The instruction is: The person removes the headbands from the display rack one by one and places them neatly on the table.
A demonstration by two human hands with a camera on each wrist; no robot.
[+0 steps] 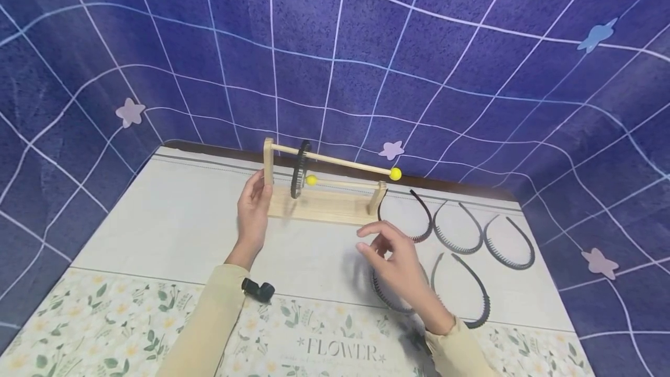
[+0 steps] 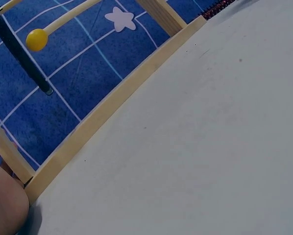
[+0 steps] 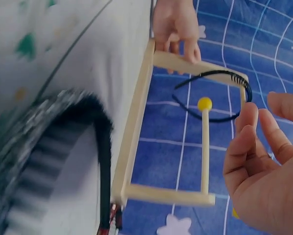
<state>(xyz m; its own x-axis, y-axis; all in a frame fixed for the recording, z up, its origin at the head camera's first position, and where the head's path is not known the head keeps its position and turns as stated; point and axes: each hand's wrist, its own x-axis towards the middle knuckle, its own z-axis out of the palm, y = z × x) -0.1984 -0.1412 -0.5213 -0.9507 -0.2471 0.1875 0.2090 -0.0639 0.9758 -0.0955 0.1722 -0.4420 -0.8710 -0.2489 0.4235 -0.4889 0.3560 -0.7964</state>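
Observation:
A pale wooden headband stand (image 1: 324,207) with two rods tipped by yellow balls stands at the table's back. My left hand (image 1: 253,208) grips its left upright post, fingers behind and thumb in front; in the left wrist view part of that hand (image 2: 7,200) shows at the post's foot. From the upper rod, near the left post, hangs a black toothed headband (image 1: 300,170). My right hand (image 1: 398,260) hovers in front of the stand, fingers loosely bent, thumb and forefinger apart, nothing between them. Below it a dark headband (image 1: 389,295) lies partly hidden by the hand.
Several more headbands lie on the right: a dark reddish one (image 1: 426,214) by the stand's right post, grey ones (image 1: 478,231) beside it and a black one (image 1: 484,301) nearer the front. A floral cloth (image 1: 131,313) covers the table's front. A blue curtain (image 1: 335,45) surrounds the table.

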